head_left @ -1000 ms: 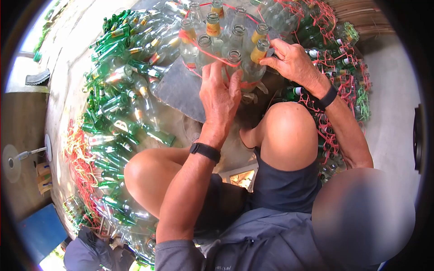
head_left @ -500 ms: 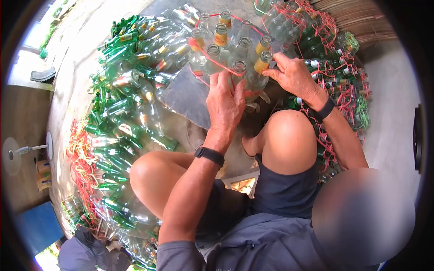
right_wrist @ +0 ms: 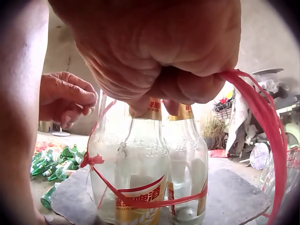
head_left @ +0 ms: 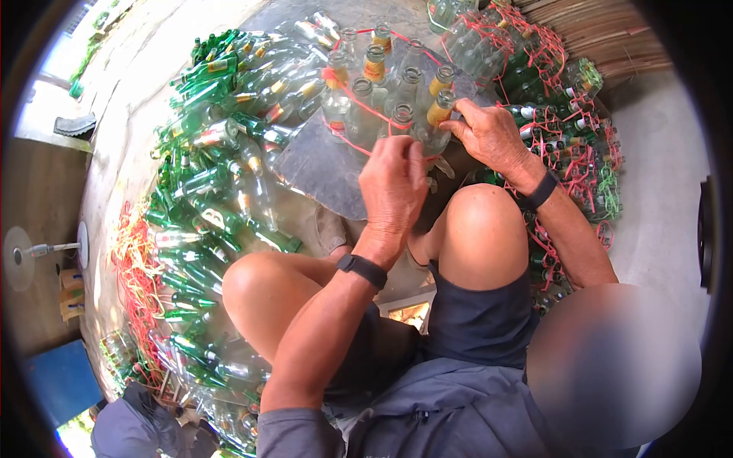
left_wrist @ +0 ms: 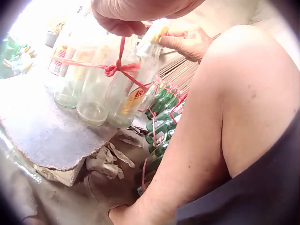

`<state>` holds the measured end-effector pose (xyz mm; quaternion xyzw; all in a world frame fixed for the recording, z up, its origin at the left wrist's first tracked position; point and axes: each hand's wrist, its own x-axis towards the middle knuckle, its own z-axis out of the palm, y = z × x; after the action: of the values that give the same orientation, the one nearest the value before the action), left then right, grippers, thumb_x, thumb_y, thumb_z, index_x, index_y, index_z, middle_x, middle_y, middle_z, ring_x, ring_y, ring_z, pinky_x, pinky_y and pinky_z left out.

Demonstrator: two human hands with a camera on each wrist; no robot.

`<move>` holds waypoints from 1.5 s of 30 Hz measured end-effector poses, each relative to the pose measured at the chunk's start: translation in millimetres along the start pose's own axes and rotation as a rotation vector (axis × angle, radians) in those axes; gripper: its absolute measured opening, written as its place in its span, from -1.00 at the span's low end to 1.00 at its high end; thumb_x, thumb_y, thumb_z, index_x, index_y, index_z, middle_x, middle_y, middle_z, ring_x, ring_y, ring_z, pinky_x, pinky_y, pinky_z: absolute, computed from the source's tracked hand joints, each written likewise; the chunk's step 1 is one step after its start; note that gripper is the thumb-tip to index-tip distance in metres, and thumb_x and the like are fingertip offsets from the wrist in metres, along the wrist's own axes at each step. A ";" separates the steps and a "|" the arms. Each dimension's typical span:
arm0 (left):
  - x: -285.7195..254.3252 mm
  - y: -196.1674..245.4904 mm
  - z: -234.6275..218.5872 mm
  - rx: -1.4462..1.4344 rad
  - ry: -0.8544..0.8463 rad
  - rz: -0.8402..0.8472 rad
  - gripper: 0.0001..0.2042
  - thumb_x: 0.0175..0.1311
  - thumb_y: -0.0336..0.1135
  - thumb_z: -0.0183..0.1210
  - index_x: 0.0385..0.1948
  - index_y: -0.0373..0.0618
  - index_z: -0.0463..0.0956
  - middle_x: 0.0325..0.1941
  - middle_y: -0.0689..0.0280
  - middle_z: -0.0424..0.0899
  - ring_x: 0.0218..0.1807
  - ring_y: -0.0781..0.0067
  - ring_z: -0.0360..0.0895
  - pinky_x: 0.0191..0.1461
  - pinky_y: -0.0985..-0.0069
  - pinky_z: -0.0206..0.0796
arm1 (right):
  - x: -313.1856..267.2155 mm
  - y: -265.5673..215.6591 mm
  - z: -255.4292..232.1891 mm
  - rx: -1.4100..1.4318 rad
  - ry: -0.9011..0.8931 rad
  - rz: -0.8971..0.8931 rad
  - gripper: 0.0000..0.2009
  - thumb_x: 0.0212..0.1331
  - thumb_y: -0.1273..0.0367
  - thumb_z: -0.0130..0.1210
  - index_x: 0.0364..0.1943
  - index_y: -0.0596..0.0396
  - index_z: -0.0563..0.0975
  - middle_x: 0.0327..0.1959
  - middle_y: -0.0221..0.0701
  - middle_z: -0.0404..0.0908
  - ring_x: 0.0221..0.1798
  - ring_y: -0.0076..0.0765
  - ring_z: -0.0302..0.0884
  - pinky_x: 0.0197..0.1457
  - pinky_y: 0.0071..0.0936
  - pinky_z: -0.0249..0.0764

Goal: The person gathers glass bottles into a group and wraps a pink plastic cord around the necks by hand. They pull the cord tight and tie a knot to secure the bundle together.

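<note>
A cluster of clear glass bottles [head_left: 363, 114], bound by red plastic straps, stands upright before me. At its near side my left hand [head_left: 393, 187] hovers by the front bottle neck, with bent fingers and thumb close together. In the left wrist view the red knot [left_wrist: 112, 70] lies below those fingertips, against the bottles. My right hand [head_left: 492, 141] grips the gold-labelled neck of a bottle [head_left: 439, 114] at the cluster's right. The right wrist view puts its fingertips round the neck of the front bottle [right_wrist: 143, 159]. A loose red strap [right_wrist: 269, 126] trails from beside that hand.
The bottles stand on a dark flat board [head_left: 324, 172] just beyond my knees. Many loose green bottles [head_left: 202, 183] cover the ground at left, beside a heap of red strapping [head_left: 137, 267]. More strapped bottles [head_left: 565, 145] line the right. Another person [head_left: 141, 427] is at lower left.
My left hand has drawn back from the front bottle's neck and strap, its fingers now bent in. The right hand keeps its place at the gold-labelled neck. The head view has shifted slightly.
</note>
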<state>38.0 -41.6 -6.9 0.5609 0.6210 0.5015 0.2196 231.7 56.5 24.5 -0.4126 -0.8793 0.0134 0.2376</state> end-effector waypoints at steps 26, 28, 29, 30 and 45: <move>18.2 6.1 78.9 -0.093 0.051 0.072 -0.62 0.34 -0.59 0.13 0.18 -0.33 0.36 -0.02 -0.15 0.63 0.02 -0.30 0.61 -0.01 -0.01 0.48 | -2.2 -5.3 -11.8 -0.146 -0.137 -0.026 -0.87 0.38 0.37 0.06 -0.33 0.10 0.48 -0.61 -0.09 0.59 -0.48 0.16 0.63 -0.40 0.05 0.51; 18.5 5.1 80.9 -0.087 0.094 0.088 -0.61 0.34 -0.58 0.16 0.19 -0.33 0.37 -0.02 -0.14 0.64 0.01 -0.28 0.61 -0.01 0.00 0.48 | 1.4 -12.5 -17.7 -0.209 -0.151 -0.050 -0.88 0.36 0.38 0.06 -0.33 0.09 0.49 -0.62 -0.10 0.59 -0.47 0.13 0.66 -0.40 0.04 0.52; 17.9 4.6 82.1 -0.088 0.094 0.086 -0.61 0.34 -0.58 0.16 0.19 -0.33 0.37 -0.02 -0.14 0.64 0.01 -0.28 0.61 -0.01 0.00 0.48 | 2.4 -15.7 -20.4 -0.209 -0.153 -0.051 -0.88 0.36 0.38 0.06 -0.33 0.09 0.49 -0.62 -0.10 0.59 -0.47 0.13 0.66 -0.40 0.04 0.52; 17.9 4.1 83.4 -0.095 0.112 0.087 -0.61 0.34 -0.58 0.16 0.19 -0.33 0.38 -0.03 -0.13 0.65 0.00 -0.28 0.62 -0.01 0.00 0.48 | 3.7 -18.8 -23.1 -0.240 -0.179 -0.060 -0.90 0.33 0.39 0.07 -0.33 0.09 0.49 -0.61 -0.11 0.61 -0.47 0.12 0.66 -0.40 0.03 0.53; 12.3 10.6 77.4 -0.092 0.109 0.039 -0.55 0.32 -0.58 0.14 0.25 -0.45 0.33 -0.02 -0.21 0.64 -0.01 -0.31 0.62 -0.02 -0.01 0.50 | 13.3 -36.8 -26.6 -0.437 -0.362 -0.156 -0.89 0.26 0.37 0.06 -0.35 0.08 0.55 -0.53 -0.17 0.69 -0.43 0.06 0.72 -0.33 0.03 0.59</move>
<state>104.3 -2.6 -25.2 0.5342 0.5971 0.5635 0.2013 209.3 37.4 61.5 -0.3759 -0.9185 -0.1213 -0.0175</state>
